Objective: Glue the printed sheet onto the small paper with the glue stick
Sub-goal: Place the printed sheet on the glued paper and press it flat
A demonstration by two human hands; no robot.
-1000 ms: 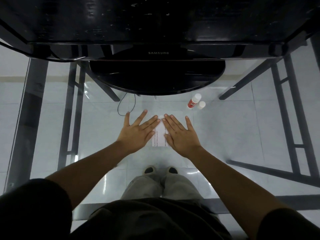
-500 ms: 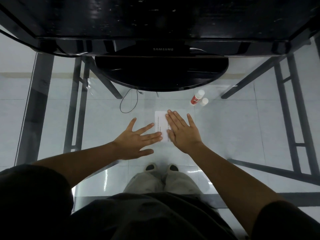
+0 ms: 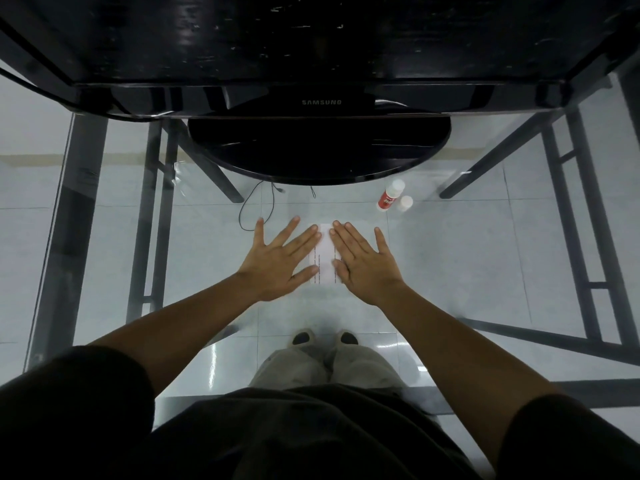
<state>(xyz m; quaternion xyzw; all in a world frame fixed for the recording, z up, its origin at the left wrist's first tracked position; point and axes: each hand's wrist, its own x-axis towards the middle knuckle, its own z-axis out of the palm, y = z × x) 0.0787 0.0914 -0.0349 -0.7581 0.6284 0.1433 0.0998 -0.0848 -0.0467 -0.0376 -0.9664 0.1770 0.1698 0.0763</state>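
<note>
Glass desk (image 3: 467, 258) over pale tiled floor. Left hand (image 3: 277, 263) and right hand (image 3: 363, 263) flat, fingers spread, pressing printed sheet (image 3: 325, 258).

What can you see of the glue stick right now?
The glue stick lies tilted on the glass tabletop, beyond and to the right of the right hand. It is a small tube with a red printed label and white ends; the print is too small to read. Its white cap looks to be off, standing just beside it on the right. Neither hand touches it; it sits near the monitor base.
</note>
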